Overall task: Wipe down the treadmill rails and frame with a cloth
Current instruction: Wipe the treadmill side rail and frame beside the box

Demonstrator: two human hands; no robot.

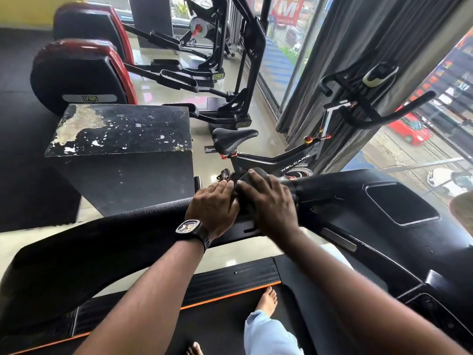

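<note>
Standing barefoot on the treadmill belt (222,319), one foot (267,299) down at 6 o'clock, just inside the side rail (230,280) with the orange edge. Both arms reach up to dead centre, hands side by side and touching.

The right hand (268,198) has its fingers curled over a bunched dark cloth (257,174), pressing it onto the top of the handrail (102,239) right where it meets the console (384,201) at 3 o'clock. The left hand (212,206), the one with the wristwatch (189,226), lies fairly flat on the rail with its fingertips against the cloth.

So I'd say we're mid-wipe on the handrail's joint end. The next move probably needs the cloth dragged back along the rail toward 8 o'clock. The side rail by the foot is presumably on the list too.

Further out: a scuffed black box (122,149) at 10, a spin bike (268,157) at 1, ellipticals (76,73) at 11.
</note>
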